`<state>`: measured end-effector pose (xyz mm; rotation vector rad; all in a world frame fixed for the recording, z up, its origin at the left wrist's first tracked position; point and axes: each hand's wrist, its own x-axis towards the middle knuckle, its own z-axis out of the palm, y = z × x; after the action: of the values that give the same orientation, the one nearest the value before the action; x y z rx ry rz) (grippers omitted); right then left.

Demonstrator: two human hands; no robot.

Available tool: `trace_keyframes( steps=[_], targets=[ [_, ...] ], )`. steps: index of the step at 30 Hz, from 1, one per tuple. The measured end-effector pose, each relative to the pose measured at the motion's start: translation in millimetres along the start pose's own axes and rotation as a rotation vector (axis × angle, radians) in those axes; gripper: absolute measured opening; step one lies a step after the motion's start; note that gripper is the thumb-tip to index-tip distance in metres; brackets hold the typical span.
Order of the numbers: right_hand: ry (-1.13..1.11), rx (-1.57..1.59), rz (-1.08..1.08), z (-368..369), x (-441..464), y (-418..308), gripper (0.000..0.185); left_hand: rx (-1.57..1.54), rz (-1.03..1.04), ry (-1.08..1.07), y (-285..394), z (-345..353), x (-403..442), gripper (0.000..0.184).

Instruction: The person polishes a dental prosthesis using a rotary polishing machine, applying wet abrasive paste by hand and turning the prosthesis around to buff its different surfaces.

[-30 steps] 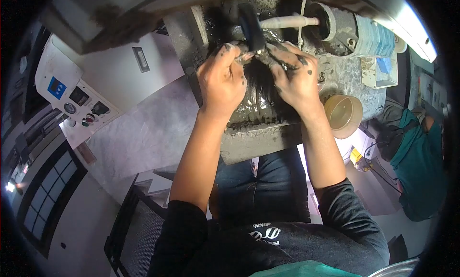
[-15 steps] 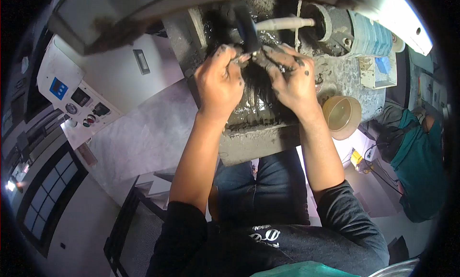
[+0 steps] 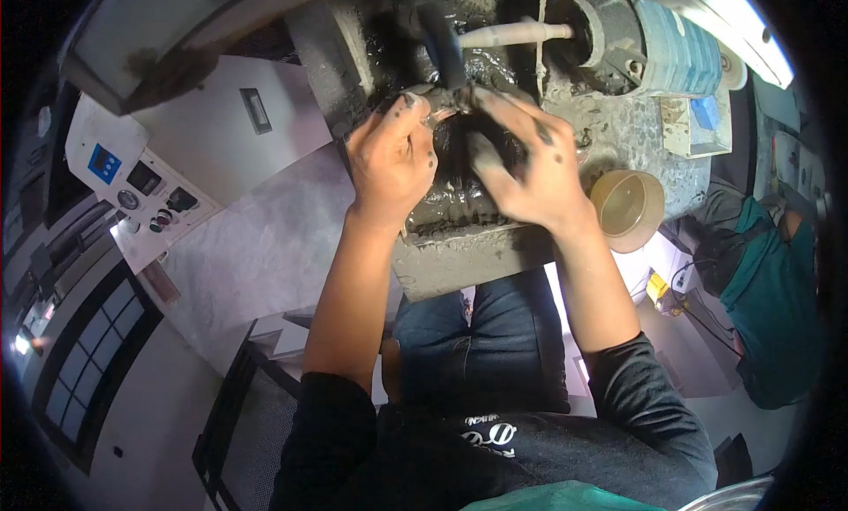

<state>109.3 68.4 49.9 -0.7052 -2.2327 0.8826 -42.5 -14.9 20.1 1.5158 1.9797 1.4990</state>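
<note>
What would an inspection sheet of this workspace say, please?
Surface: trough wet with dark slurry.
Job's things: dark disc beside the pale spindle's end; any held piece is unclear.
Clutter: tub, white box with blue item.
Hands: left and right smeared, fingers near the disc.
Cables: dark cables near a yellow item.
Surroundings: control panel; person in teal.

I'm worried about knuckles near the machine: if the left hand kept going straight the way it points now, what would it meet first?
Most likely the dark wheel on the pale spindle, just beyond the left hand's fingertips, though depth is unclear from this one view.
</note>
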Motion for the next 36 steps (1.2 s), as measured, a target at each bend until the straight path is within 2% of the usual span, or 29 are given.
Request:
trace_keyframes(
  steps=[2, 6, 8, 12, 14, 18, 20, 24, 26, 27, 28, 30, 31, 32, 34, 35, 36],
  targets=[
    [0.005, 0.002, 0.073, 3, 1, 10, 0.039, -0.019, 0.039, 0.073, -9, 8, -1, 0.021],
    [0.016, -0.068, 0.062, 4, 6, 15, 0.034, -0.122, -0.031, 0.12, -17, 16, 3, 0.02],
    [0.07, -0.206, -0.016, 9, 10, 19, 0.031, -0.102, -0.085, 0.088, -15, 14, 9, 0.02],
    [0.028, -0.091, 0.03, 6, 7, 19, 0.034, -0.028, 0.002, 0.115, -12, 10, 5, 0.02],
    [0.06, -0.099, 0.009, 9, 9, 21, 0.034, -0.043, 0.032, 0.096, -12, 10, 0, 0.014],
    [0.052, -0.105, 0.006, 6, 12, 15, 0.032, -0.065, -0.014, 0.094, -14, 12, 8, 0.013],
    [0.044, -0.113, 0.045, 11, 11, 18, 0.034, -0.028, -0.007, 0.107, -9, 10, 7, 0.023],
    [0.015, -0.108, 0.104, 10, 10, 15, 0.037, -0.022, -0.024, 0.091, -15, 5, 7, 0.025],
    [-0.145, -0.055, 0.155, 6, 4, 11, 0.042, 0.076, 0.106, 0.097, -9, -11, -6, 0.023],
    [-0.263, -0.146, 0.215, 5, 5, 8, 0.052, 0.194, 0.201, 0.124, -6, -17, -12, 0.024],
    [-0.267, -0.142, 0.22, 10, 5, 7, 0.052, 0.196, 0.195, 0.119, -2, -20, -16, 0.024],
    [-0.455, -0.37, 0.282, 26, 13, 9, 0.06, 0.147, 0.204, 0.157, 1, -21, -15, 0.021],
    [-0.612, -0.305, 0.296, 33, 13, 12, 0.06, 0.072, 0.289, 0.163, -1, -19, -10, 0.011],
    [-0.537, -0.261, 0.238, 37, 5, 5, 0.052, 0.07, 0.294, 0.163, 0, -19, -9, 0.011],
    [-0.857, -0.275, 0.23, 33, 9, -16, 0.042, 0.102, 0.275, 0.15, 0, -22, -12, 0.011],
    [-0.859, -0.275, 0.23, 33, 0, -20, 0.042, 0.102, 0.274, 0.15, -2, -22, -14, 0.011],
    [-0.785, -0.143, 0.134, 32, -12, -20, 0.038, 0.063, 0.258, 0.164, -5, -20, -16, 0.012]
  ],
)
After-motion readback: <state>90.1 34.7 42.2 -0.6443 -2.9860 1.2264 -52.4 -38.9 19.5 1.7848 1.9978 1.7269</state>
